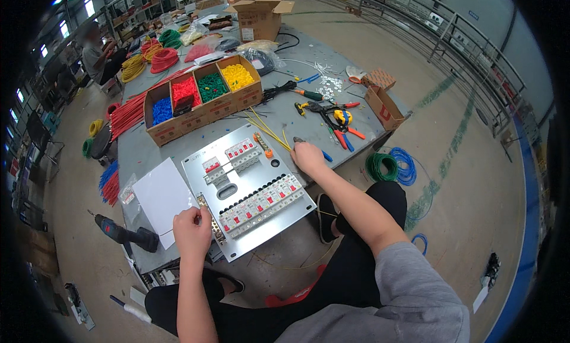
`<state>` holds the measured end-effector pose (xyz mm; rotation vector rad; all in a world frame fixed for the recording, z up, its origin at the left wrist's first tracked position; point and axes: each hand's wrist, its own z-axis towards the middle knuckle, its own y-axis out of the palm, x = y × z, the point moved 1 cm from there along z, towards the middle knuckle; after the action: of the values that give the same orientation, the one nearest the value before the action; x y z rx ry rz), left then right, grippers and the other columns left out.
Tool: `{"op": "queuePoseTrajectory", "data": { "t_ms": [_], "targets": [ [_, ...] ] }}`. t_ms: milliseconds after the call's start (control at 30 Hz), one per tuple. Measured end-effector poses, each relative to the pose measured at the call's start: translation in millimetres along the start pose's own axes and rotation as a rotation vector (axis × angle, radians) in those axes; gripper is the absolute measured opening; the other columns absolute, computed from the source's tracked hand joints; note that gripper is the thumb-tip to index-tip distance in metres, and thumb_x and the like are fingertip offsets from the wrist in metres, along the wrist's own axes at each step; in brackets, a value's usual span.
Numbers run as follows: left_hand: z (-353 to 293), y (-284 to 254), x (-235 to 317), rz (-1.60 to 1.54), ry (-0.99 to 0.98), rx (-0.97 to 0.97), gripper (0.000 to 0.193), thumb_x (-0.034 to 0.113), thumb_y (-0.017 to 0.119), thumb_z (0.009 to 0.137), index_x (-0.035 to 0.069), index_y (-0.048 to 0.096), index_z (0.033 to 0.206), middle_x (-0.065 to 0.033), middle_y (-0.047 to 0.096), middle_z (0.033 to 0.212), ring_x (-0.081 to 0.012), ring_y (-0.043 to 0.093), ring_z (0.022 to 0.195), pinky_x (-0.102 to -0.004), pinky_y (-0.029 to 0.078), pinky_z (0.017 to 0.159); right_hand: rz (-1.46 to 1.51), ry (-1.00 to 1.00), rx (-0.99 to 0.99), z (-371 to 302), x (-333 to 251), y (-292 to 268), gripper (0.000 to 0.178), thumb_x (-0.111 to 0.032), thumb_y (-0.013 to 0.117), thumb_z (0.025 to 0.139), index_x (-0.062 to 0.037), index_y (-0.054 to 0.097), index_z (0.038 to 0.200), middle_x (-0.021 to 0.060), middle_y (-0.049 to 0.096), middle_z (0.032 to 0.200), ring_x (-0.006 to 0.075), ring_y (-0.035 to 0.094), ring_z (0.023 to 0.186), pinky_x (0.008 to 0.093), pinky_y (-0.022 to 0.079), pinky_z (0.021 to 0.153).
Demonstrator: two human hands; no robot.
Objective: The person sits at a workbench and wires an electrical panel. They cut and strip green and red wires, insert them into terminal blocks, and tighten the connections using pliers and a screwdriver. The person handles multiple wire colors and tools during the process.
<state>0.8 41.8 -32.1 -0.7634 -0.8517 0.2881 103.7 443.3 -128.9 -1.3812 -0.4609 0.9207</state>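
Observation:
A metal panel [249, 156] lies tilted at the table's near edge, with a long row of circuit breakers [261, 206] and two smaller breaker groups at its far side. At its left edge is a brass terminal strip [209, 219]. My left hand [193, 231] is beside that strip, fingers pinched together; what they hold, if anything, is hidden. My right hand [310, 157] is closed at the panel's right side round what looks like a blue-handled tool [326, 156], mostly covered by the fingers. Yellow wires [270, 131] run across the table toward this hand.
A cardboard box [202, 118] holds blue, red, green and yellow small parts. Pliers [341, 132], a tape measure [342, 117] and a screwdriver [309, 95] lie at the right. White paper [163, 197] and a cordless drill [124, 233] are at the left. Wire coils [392, 166] rest on the floor.

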Motion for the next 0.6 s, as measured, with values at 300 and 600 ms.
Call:
{"op": "queuePoseTrajectory", "data": {
  "t_ms": [300,600],
  "targets": [
    [-3.3,-7.3,-0.6,-0.064,-0.112,-0.047,0.039,0.02,0.068,0.1,-0.007,0.055,0.075,-0.013,0.049,0.061,-0.0179,0.041,0.059,-0.0386,0.036,0.057,0.274,0.124,0.126,-21.5,-13.4,-164.0,0.035,-0.036,0.065,0.099,-0.0042,0.075,0.108,0.021,0.076,0.099,0.0377,0.074,0.095,0.0473,0.058,0.082],
    [-82.3,21.6,104.8,0.014,0.469,-0.169,0.02,0.005,0.072,0.085,0.003,0.055,0.075,-0.0163,0.054,0.078,-0.0389,0.055,0.077,-0.0503,0.043,0.07,1.045,0.347,0.206,-176.6,212.3,-107.4,0.033,-0.03,0.059,0.104,-0.0006,0.073,0.103,0.0071,0.072,0.087,0.0218,0.067,0.077,0.035,0.052,0.07]
  ]
}}
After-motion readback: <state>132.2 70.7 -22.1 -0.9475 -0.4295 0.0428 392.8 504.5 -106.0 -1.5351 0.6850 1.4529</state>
